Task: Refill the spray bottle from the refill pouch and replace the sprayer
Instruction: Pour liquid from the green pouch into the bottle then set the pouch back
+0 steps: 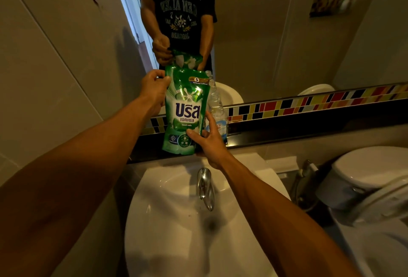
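A green refill pouch (185,111) with blue lettering stands upright above the dark ledge behind the sink. My left hand (154,90) pinches its upper left corner. My right hand (206,138) grips its lower right corner from below. Just behind the pouch on the right stands a clear plastic bottle (217,108) with no cap or sprayer visible on it, partly hidden by the pouch and my right hand. No sprayer head is in view.
A white sink (176,221) with a chrome tap (205,188) lies below my arms. A mirror (265,33) above a coloured tile strip (309,104) shows my reflection. A toilet (371,177) and a bidet hose (304,173) stand at the right. A wall closes the left.
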Motion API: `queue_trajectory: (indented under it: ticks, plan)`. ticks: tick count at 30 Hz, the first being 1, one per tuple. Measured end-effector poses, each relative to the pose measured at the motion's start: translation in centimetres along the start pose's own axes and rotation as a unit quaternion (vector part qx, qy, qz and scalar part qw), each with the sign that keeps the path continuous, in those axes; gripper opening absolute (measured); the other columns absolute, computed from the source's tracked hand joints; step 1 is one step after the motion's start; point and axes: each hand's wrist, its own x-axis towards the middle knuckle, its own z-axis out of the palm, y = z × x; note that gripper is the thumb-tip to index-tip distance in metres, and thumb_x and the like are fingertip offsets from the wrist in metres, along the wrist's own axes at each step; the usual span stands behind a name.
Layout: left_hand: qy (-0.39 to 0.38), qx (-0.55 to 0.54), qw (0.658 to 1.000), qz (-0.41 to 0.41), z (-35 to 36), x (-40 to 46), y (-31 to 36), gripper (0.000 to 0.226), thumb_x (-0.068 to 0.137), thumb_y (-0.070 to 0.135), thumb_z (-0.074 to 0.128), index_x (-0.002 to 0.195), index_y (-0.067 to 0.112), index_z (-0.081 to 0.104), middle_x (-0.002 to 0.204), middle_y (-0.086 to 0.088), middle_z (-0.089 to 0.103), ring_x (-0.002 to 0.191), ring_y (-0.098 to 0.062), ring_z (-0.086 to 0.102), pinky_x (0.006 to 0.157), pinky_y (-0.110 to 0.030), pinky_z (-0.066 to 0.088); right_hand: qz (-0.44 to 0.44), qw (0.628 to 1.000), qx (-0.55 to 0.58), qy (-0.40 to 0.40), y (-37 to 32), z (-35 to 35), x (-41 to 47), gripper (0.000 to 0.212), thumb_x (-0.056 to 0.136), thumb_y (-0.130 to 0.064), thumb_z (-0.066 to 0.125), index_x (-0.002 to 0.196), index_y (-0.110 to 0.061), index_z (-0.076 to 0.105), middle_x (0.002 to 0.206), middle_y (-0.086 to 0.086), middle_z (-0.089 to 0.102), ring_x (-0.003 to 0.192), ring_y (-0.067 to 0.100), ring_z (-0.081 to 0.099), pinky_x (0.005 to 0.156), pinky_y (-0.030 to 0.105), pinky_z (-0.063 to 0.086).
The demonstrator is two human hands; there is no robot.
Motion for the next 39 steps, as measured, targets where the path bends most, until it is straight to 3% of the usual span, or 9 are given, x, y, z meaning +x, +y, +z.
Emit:
queue_trajectory:
  ticks: [5,8,13,19,24,28,31,34,39]
  plan:
    - [-0.009,0.021,1.0,0.0,0.4,0.5,-0.1,0.014,0.099,0.01,0.055,0.097,0.024,0.059,0.094,-0.003,0.065,0.076,-0.019,0.067,0.064,-0.036,0.057,-0.007,1.0,0.021,0.001,0.5,0.4,-0.4,0.086,0.093,-0.017,0.077,0.151,-0.056,0.029,0.141,0.006,0.064,0.12,0.026,0.068,0.084,0.056,0.062]
    - [-0.006,0.036,0.999,0.005,0.7,0.8,0.0,0.018,0.099,0.007,0.055,0.095,0.024,0.059,0.094,-0.003,0.064,0.078,-0.02,0.067,0.065,-0.036,0.058,-0.007,0.999,0.041,-0.002,0.8,0.7,-0.6,0.088,0.093,-0.015,0.077,0.153,-0.056,0.028,0.144,0.008,0.061,0.124,0.027,0.065,0.088,0.057,0.061]
    - [-0.007,0.065,0.998,0.006,1.1,1.3,0.5,0.017,0.098,0.007,0.057,0.109,0.021,0.059,0.096,-0.004,0.065,0.075,-0.017,0.067,0.058,-0.033,0.055,-0.013,0.998,0.067,-0.001,0.7,1.0,-0.9,0.093,0.094,-0.009,0.074,0.16,-0.048,0.022,0.139,0.006,0.064,0.119,0.021,0.068,0.085,0.048,0.064]
    - [-0.005,0.09,0.996,-0.008,1.6,1.6,1.2,0.022,0.099,0.008,0.058,0.119,0.019,0.058,0.1,-0.005,0.064,0.074,-0.017,0.065,0.056,-0.031,0.053,-0.013,0.995,0.093,-0.011,0.6,1.5,-1.0,0.085,0.096,-0.006,0.071,0.152,-0.053,0.028,0.143,0.01,0.062,0.114,0.018,0.069,0.074,0.04,0.066]
    - [-0.013,0.101,0.995,-0.011,1.9,1.4,1.8,0.021,0.099,0.009,0.059,0.117,0.019,0.057,0.097,-0.003,0.063,0.074,-0.016,0.064,0.053,-0.028,0.051,0.008,0.995,0.096,-0.014,0.6,1.8,-0.9,0.092,0.096,-0.011,0.073,0.158,-0.054,0.02,0.148,0.009,0.058,0.117,0.024,0.066,0.067,0.047,0.065]
    - [-0.014,0.115,0.993,-0.012,2.1,1.3,2.1,0.018,0.099,0.009,0.059,0.113,0.02,0.057,0.095,-0.001,0.062,0.073,-0.014,0.063,0.049,-0.026,0.049,0.015,0.995,0.096,-0.011,0.5,1.9,-0.9,0.093,0.096,-0.011,0.072,0.159,-0.053,0.017,0.146,0.007,0.058,0.111,0.017,0.066,0.067,0.047,0.065]
    - [-0.021,0.122,0.992,-0.017,2.3,1.3,2.5,0.021,0.099,0.009,0.059,0.115,0.021,0.057,0.096,-0.002,0.061,0.074,-0.014,0.063,0.05,-0.026,0.049,0.02,0.995,0.096,-0.007,0.3,2.0,-1.0,0.093,0.097,-0.012,0.072,0.159,-0.052,0.016,0.143,0.004,0.058,0.111,0.017,0.065,0.074,0.053,0.064]
    - [-0.022,0.125,0.992,-0.021,2.5,1.3,2.9,0.021,0.099,0.008,0.058,0.115,0.022,0.057,0.099,-0.004,0.062,0.076,-0.015,0.063,0.054,-0.028,0.05,0.027,0.994,0.104,-0.007,0.1,2.3,-1.2,0.092,0.097,-0.013,0.071,0.157,-0.057,0.016,0.151,0.008,0.054,0.122,0.028,0.061,0.085,0.064,0.059]
    - [-0.021,0.139,0.99,-0.015,3.2,1.1,3.4,0.02,0.1,0.008,0.057,0.115,0.02,0.056,0.09,0.001,0.06,0.072,-0.011,0.062,0.05,-0.023,0.048,0.033,0.992,0.12,-0.009,-0.2,2.5,-1.3,0.093,0.098,-0.014,0.071,0.157,-0.057,0.013,0.154,0.01,0.052,0.13,0.032,0.056,0.089,0.068,0.056]
